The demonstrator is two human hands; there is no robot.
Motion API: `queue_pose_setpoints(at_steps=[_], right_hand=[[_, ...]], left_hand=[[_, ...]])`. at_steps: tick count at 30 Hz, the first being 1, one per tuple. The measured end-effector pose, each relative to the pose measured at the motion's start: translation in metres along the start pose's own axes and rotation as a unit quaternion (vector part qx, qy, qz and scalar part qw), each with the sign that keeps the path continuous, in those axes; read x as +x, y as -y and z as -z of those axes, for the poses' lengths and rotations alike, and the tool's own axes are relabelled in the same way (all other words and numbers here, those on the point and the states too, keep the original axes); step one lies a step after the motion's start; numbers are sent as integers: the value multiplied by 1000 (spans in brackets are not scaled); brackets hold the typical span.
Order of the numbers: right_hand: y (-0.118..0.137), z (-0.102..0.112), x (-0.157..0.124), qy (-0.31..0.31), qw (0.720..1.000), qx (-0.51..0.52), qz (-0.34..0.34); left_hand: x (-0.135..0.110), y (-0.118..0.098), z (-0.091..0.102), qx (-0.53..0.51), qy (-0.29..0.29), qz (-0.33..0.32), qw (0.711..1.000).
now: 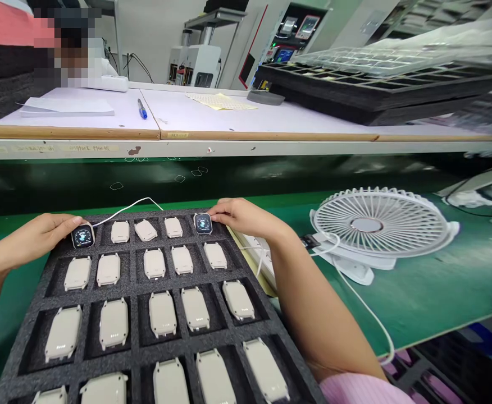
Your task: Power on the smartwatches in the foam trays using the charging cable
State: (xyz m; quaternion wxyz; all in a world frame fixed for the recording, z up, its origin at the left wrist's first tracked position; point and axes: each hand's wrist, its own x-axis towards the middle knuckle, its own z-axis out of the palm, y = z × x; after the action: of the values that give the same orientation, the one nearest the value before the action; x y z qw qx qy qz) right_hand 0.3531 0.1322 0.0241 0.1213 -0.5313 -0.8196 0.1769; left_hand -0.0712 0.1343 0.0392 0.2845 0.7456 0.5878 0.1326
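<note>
A black foam tray [134, 303] holds several cream watch cases [162, 313], most lying back side up in their compartments. At its far left corner my left hand [46, 235] pinches a smartwatch [83, 236] whose screen is lit. A white cable [123, 205] runs from beside that watch over the tray's far edge; whether it is plugged in I cannot tell. My right hand [246, 219] has its fingers closed on the side of a second lit smartwatch [203, 224] at the far right corner. Both watches face up, and neither has a strap.
Right of the tray, a white fan [366, 224] lies on the green bench mat [423, 297], near a white power strip [265, 255]. A raised shelf [229, 120] crosses behind, bearing a blue pen [142, 109], papers [67, 105] and stacked foam trays [355, 95]. Someone is beyond it.
</note>
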Motion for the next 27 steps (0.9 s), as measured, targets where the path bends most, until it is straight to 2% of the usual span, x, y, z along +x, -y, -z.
queue_pose_setpoints(at_steps=[4, 12, 27], right_hand=[[2, 0, -2, -30, 999, 6, 16], [4, 0, -1, -35, 999, -5, 18], [7, -5, 1, -40, 997, -65, 13]], left_hand=[[1, 0, 2, -28, 52, -3, 998], [4, 6, 0, -36, 60, 21, 997], [6, 15, -2, -12, 50, 10, 999]])
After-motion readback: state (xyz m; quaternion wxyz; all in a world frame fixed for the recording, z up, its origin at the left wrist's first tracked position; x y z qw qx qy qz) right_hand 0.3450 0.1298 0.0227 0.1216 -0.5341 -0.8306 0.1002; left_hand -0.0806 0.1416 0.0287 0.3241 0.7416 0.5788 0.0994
